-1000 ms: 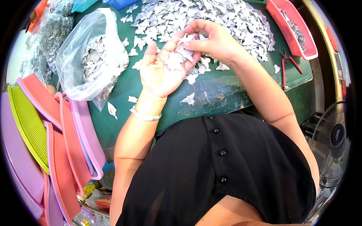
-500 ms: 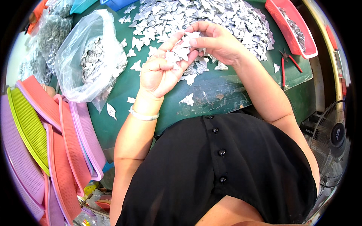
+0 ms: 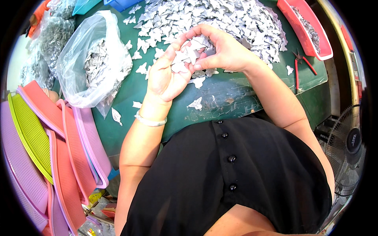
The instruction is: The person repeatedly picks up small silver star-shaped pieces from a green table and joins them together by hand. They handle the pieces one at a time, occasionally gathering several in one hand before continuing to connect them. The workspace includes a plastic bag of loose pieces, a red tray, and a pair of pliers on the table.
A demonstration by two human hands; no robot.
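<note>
In front of me, my left hand (image 3: 163, 78) cups several silvery butterfly-shaped metal charms (image 3: 182, 59), its palm turned up. From the right, my right hand (image 3: 228, 51) curls around the same small cluster, with its thumb low and its fingers arched over the far side. Their fingertips meet close to the charms, and part of the cluster is hidden by the fingers. Just beyond lies a big heap of matching charms (image 3: 169, 19). A few stray ones, such as a single charm (image 3: 195, 103), lie nearer to me on the green table (image 3: 232, 94).
A clear plastic bag (image 3: 69, 74) of charms stands at left. Stacked pink, purple and green baskets (image 3: 35, 145) lean at the table's left side. Red-handled pliers (image 3: 297, 76) and a pink basket (image 3: 325, 49) of metal pieces sit at right. A black fan (image 3: 353, 141) stands beyond.
My right thumb has dropped lower and my right fingers have opened into a wider curve around the charms. The left fingers have shifted; the charms have been rearranged in the palm.
</note>
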